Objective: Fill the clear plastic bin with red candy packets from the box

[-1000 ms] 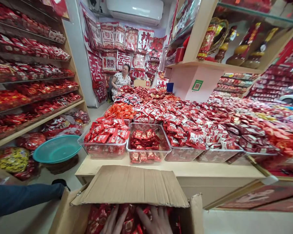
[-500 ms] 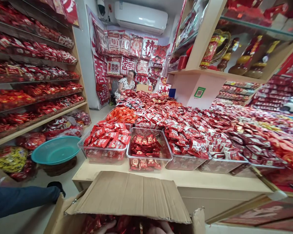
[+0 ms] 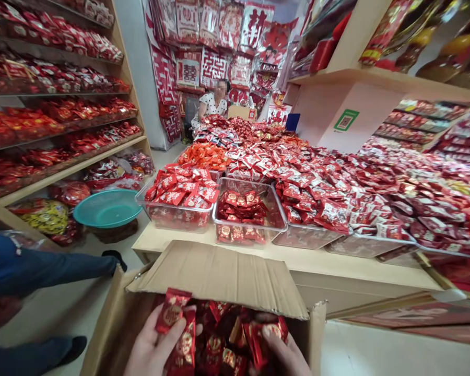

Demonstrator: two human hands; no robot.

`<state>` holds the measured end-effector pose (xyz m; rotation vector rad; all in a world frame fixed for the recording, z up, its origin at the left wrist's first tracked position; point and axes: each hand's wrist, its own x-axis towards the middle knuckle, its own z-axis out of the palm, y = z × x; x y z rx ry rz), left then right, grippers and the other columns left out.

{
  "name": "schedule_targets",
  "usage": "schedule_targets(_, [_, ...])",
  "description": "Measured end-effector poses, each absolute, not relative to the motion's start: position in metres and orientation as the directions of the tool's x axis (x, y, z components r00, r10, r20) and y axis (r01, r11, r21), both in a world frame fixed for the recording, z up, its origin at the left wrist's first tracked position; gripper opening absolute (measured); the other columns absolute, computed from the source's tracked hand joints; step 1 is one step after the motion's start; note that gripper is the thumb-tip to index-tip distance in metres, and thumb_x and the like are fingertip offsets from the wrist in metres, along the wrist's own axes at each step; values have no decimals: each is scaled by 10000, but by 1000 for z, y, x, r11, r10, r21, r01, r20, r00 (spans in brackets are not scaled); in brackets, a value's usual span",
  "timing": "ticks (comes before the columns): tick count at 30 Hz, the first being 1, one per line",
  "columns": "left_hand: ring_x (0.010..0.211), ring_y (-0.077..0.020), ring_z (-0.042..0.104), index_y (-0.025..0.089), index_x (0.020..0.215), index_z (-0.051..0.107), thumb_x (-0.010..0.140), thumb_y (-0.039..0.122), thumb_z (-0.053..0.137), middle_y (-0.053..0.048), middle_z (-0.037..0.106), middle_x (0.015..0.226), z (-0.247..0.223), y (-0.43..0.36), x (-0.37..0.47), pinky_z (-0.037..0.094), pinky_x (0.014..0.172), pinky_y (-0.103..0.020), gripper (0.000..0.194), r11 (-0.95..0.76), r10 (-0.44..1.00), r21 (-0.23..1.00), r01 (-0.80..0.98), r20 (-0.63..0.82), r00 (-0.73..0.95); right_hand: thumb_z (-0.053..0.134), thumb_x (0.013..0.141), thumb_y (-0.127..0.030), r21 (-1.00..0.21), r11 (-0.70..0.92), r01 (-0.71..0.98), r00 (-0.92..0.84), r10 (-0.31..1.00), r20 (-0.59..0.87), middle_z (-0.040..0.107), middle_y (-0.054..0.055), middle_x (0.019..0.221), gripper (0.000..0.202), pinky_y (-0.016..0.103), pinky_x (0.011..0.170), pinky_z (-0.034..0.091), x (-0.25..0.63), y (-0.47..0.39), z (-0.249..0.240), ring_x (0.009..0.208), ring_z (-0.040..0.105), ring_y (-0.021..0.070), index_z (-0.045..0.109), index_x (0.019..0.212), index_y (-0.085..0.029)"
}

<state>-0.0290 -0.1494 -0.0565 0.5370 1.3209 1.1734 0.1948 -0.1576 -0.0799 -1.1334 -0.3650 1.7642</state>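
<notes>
My left hand (image 3: 156, 337) is closed around red candy packets (image 3: 173, 310) with gold print, thumb across the front. To the right, my right hand (image 3: 284, 350) grips more red candy packets (image 3: 260, 339) of the same look. Both hands are inside the open cardboard box (image 3: 223, 269), above loose packets (image 3: 215, 350) that lie in it. The far flap of the box is folded outward toward the counter. Just beyond it stands a clear plastic bin (image 3: 274, 211), partly filled with similar red and gold packets (image 3: 241, 206).
Bins of red packets (image 3: 182, 190) cover the pale counter (image 3: 297, 261). A turquoise basin (image 3: 107, 209) stands at left beside stocked shelves (image 3: 62, 169). One person (image 3: 213, 104) sits at the back; another person's legs (image 3: 74, 266) are at the left.
My hands have come up from deep in the box and now hold red candy packets in plain sight. The view has tilted down, and more of the person at left shows.
</notes>
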Motion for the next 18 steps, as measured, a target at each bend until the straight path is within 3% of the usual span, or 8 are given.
schedule_targets(2, [869, -250, 655, 322, 1097, 463, 699, 353, 629, 13, 692, 1011, -49, -151, -22, 539, 662, -366, 433, 465, 835, 694, -549, -550, 12, 687, 623, -412, -571, -554, -606, -187, 797, -574, 664, 61, 864, 403, 303, 541, 486, 191, -156, -74, 747, 628, 226, 564, 947, -206])
schedule_targets(4, [875, -237, 654, 324, 1111, 447, 724, 332, 610, 7, 683, 1020, -49, -154, -18, 527, 602, -319, 420, 522, 800, 608, -598, -592, 96, 656, 663, -403, -502, -587, -635, -226, 763, -606, 662, 62, 930, 367, 307, 604, 499, 188, -154, -70, 839, 620, 224, 579, 960, -201])
schedule_targets(6, [875, -229, 652, 297, 1106, 463, 742, 339, 593, -13, 680, 1021, -56, -156, -16, 515, 570, -292, 389, 562, 783, 633, -532, -615, 97, 615, 698, -417, -463, -608, -645, -248, 740, -625, 659, 64, 976, 350, 317, 667, 501, 185, -152, -68, 905, 606, 222, 597, 967, -193])
schedule_targets(8, [870, -231, 649, 243, 1068, 511, 733, 359, 600, -36, 689, 986, -65, -158, -14, 524, 631, -316, 366, 549, 817, 747, -375, -575, 50, 586, 717, -441, -472, -620, -627, -234, 727, -645, 663, 68, 971, 366, 329, 717, 494, 183, -152, -68, 933, 597, 224, 608, 971, -179])
schedule_targets(12, [943, -254, 612, 216, 959, 632, 704, 376, 613, -49, 702, 970, -74, -157, -14, 453, 880, -407, 302, 317, 942, 943, 98, -325, 80, 521, 748, -515, -680, -594, -429, -113, 782, -612, 662, 85, 967, 446, 351, 822, 451, 181, -151, -66, 985, 570, 241, 619, 987, -152])
schedule_targets(15, [1158, -279, 464, 270, 952, 670, 725, 372, 580, -46, 635, 1146, -68, -155, -17, 309, 1012, -450, 265, 126, 964, 912, 390, -205, 168, 471, 783, -522, -885, -435, -168, -5, 898, -440, 620, 82, 1072, 452, 341, 915, 381, 185, -149, -63, 1071, 507, 245, 618, 1013, -162])
schedule_targets(17, [1212, -280, 401, 292, 968, 671, 731, 380, 573, -33, 616, 1180, -62, -153, -19, 252, 1040, -449, 271, 87, 963, 883, 462, -194, 189, 468, 793, -509, -950, -310, -39, 19, 950, -310, 617, 84, 1063, 443, 325, 926, 362, 188, -147, -62, 1064, 499, 243, 619, 1010, -153])
schedule_targets(18, [1180, -281, 438, 288, 987, 665, 737, 388, 567, -38, 634, 1151, -58, -153, -19, 284, 1023, -439, 287, 115, 955, 887, 446, -223, 196, 467, 797, -505, -962, -274, -9, 6, 962, -274, 630, 84, 1017, 445, 322, 899, 381, 190, -147, -62, 1017, 522, 239, 615, 1016, -147])
